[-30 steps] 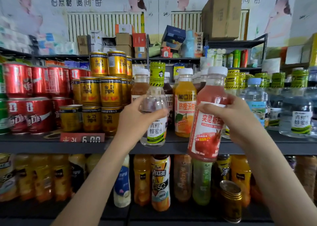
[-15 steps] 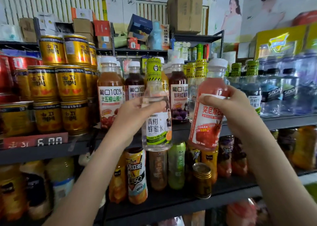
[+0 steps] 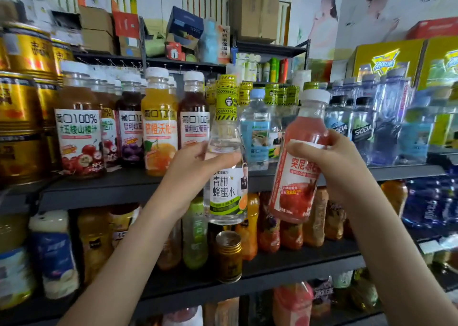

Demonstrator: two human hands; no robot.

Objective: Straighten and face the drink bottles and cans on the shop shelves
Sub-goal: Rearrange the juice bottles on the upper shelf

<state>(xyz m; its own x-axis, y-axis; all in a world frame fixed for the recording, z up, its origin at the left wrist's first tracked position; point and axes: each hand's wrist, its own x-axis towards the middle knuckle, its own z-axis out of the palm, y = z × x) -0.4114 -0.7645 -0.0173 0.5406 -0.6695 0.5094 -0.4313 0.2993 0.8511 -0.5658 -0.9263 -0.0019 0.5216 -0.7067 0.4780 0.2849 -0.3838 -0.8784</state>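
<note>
Now left fingers (image 3: 219, 159) curl round the clear bottle (image 3: 226, 192), right fingers (image 3: 306, 150) the pink bottle (image 3: 296, 177).

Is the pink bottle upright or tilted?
Tilted: the pink bottle leans with its cap right of its base, gripped by the right hand.

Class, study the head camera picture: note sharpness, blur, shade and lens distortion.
Head view: labels on the clear bottle in the left hand and the pink bottle in the right hand read sharp; the gold cans at the left edge smear and glare; the lower shelf lies in shade; the upper shelf edge bows, wide-angle.
</note>
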